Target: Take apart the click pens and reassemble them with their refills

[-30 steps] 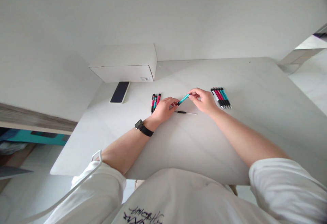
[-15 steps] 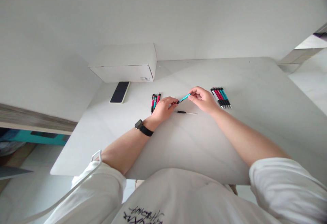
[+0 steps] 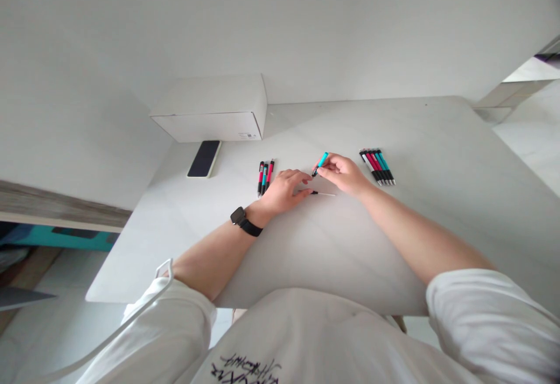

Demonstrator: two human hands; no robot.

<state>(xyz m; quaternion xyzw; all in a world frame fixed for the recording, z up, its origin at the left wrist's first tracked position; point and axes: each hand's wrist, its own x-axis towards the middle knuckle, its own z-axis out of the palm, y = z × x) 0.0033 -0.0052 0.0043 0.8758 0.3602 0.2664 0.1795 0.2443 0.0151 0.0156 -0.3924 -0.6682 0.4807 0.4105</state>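
Observation:
My right hand (image 3: 344, 174) pinches a teal pen barrel (image 3: 323, 159), tilted with its upper end away from me and its black lower end toward my left hand. My left hand (image 3: 285, 192) is off the barrel, with thumb and fingers apart. Its thumb is at the black pen front section with a thin refill (image 3: 324, 194), which lies on the table and is partly covered by the hand. Whether the thumb touches it, I cannot tell. Just left of that hand lie three pens (image 3: 265, 177), red and teal with black grips.
A row of several pens (image 3: 377, 167), white, red and teal, lies right of my right hand. On the white table (image 3: 332, 255), a phone (image 3: 205, 159) rests at the back left before a white box (image 3: 210, 125). A wall stands behind.
My left hand has let go of the barrel's dark end and shifted slightly right and nearer me, over the black front section. My right hand has turned the barrel more upright.

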